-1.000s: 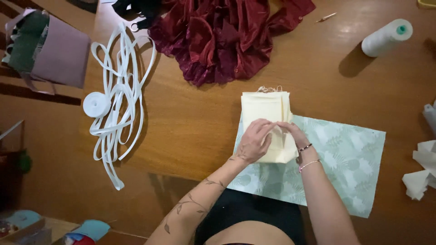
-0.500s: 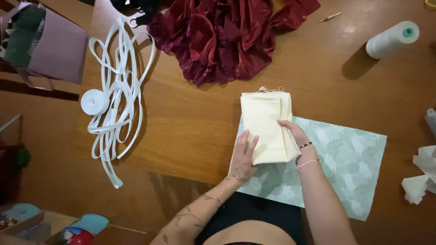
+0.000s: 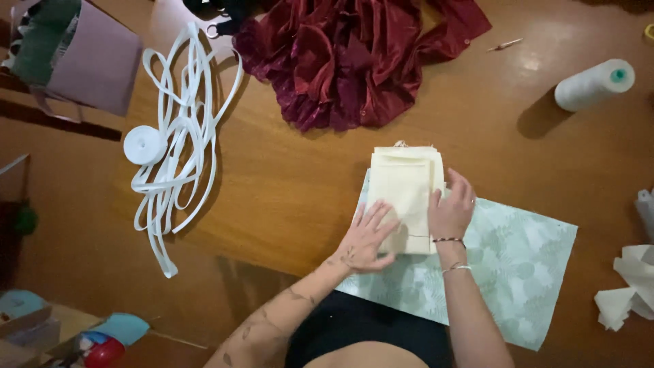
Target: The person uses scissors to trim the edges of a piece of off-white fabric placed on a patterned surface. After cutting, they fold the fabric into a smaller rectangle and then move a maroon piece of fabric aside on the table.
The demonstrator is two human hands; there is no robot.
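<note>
A folded stack of cream fabric (image 3: 403,185) lies on the wooden table (image 3: 286,191), partly over a pale green leaf-print cloth (image 3: 507,269). My left hand (image 3: 364,237) rests flat on the stack's lower left corner, fingers spread. At the stack's right edge my right hand (image 3: 449,208) presses down, fingers curled against the fabric. Neither hand grips anything that I can see.
A crumpled dark red satin cloth (image 3: 354,58) lies at the back. White ribbon with its spool (image 3: 144,144) trails at the left near a mauve bag (image 3: 85,65). A white thread cone (image 3: 591,84) lies at the right, white fabric scraps (image 3: 630,286) at the right edge.
Both hands were together at the stack's lower right; the left hand has moved to the lower left corner and flattened, and the right hand has slid up along the right edge.
</note>
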